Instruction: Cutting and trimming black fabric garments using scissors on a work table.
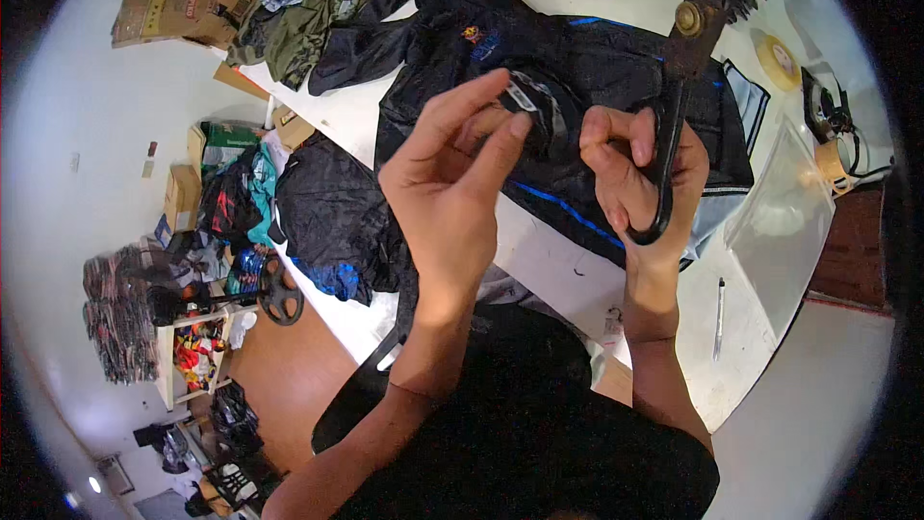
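1. Broadly, a white work table (664, 327) fills the view, with dark clothing heaped across it and more garments piled at its far end.
2. A black jacket with blue trim (577, 67) lies spread over the table's middle, directly under both hands.
3. A clear plastic bag (784, 221) lies to the right of the jacket, with a roll of tape (778, 60) beyond it and a pen (719, 316) near the table's close edge.
4. The large black scissors (685, 77) stand nearly upright, their long axis running from the handle loop at the right palm up to the blades at the top of the picture; the pivot screw sits high above the hand.
5. The right hand (640, 183) is closed through the scissor handle, fingers curled about the loop.
6. The left hand (452, 183) is raised just beside it, thumb and forefinger pinched together.
7. The small label (523, 96) is held in that pinch, at the fingertips; it lies to the left of the scissor shaft and well below the blades, nearer the left hand.
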{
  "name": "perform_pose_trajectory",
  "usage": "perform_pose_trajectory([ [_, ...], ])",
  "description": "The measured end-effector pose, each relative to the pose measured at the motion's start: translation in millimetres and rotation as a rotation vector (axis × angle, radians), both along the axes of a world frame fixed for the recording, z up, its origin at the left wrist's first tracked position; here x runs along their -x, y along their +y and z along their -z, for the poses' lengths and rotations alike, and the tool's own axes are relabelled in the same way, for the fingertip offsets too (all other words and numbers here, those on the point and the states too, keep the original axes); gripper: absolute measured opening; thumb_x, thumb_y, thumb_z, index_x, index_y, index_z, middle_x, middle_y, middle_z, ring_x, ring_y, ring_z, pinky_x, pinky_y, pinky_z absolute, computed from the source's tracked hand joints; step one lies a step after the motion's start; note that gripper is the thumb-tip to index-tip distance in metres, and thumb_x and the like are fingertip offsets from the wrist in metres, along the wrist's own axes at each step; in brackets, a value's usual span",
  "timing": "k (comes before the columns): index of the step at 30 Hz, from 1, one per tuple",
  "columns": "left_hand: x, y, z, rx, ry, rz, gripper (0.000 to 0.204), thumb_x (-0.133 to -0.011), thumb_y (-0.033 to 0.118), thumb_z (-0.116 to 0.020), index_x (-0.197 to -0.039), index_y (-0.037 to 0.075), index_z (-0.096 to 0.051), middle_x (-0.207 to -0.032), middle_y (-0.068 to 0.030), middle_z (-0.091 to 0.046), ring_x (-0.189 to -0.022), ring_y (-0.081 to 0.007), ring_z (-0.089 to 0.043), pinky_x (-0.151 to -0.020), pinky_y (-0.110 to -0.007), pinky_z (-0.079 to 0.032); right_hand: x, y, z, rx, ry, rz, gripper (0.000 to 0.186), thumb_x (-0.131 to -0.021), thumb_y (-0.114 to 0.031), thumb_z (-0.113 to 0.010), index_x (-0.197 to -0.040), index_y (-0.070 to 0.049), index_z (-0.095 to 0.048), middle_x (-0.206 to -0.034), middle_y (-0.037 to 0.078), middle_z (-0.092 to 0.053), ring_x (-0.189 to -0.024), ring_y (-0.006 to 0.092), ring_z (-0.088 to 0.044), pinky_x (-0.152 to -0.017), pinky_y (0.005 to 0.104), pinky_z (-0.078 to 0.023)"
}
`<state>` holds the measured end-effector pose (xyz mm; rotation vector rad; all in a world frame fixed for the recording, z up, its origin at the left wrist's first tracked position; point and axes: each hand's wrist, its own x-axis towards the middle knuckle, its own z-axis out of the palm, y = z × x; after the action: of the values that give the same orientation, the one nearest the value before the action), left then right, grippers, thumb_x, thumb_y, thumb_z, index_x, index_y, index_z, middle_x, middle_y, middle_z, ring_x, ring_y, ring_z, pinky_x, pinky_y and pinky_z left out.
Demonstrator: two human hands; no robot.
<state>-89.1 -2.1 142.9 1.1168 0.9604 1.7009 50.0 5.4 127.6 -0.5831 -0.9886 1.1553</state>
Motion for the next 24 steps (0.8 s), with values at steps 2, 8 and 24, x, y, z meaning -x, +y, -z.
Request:
perform_pose_trajectory([
  [2,6.1,3.1,-4.6,0.007,-0.013,-0.049,0.034,-0.075,-0.014,-0.061,-0.107,-0.006,-0.059,-0.095,-0.0078,-0.059,-0.082,-0.0108,-0.058,-0.073,-0.020,-0.047,-2.0,-0.7,-1.2,-0.011,-0.021,-0.091,0.031,-0.074,0.003,-0.069,-0.071,-0.007,-0.040,-0.078,0.015,-0.065,-0.039,0.0008,-0.044,-0.031,0.0141,-0.030],
  [8,22.9,14.0,-25.7,-0.065,-0.330,-0.001,0.037,-0.076,-0.010,-0.062,-0.112,-0.006,-0.056,-0.091,-0.0089,-0.062,-0.077,-0.0109,-0.060,-0.068,-0.019,-0.049,-15.2,-2.1,-1.9,0.029,-0.207,-0.250,0.030,-0.050,-0.015,-0.074,-0.055,-0.009,-0.045,-0.049,-0.001,-0.050,-0.039,0.0050,-0.045,-0.037,0.0193,-0.032],
  [24,47.4,21.9,-53.4,-0.311,-0.361,0.089,0.047,-0.083,-0.009,-0.046,-0.129,-0.006,-0.038,-0.122,-0.0162,-0.051,-0.111,-0.0207,-0.052,-0.095,-0.032,-0.043,-16.7,-18.4,19.0,0.033,-0.138,-0.350,0.092,-0.033,-0.065,-0.076,-0.090,0.001,-0.048,-0.061,0.002,-0.044,-0.045,0.0039,-0.038,-0.038,0.0152,-0.024],
])
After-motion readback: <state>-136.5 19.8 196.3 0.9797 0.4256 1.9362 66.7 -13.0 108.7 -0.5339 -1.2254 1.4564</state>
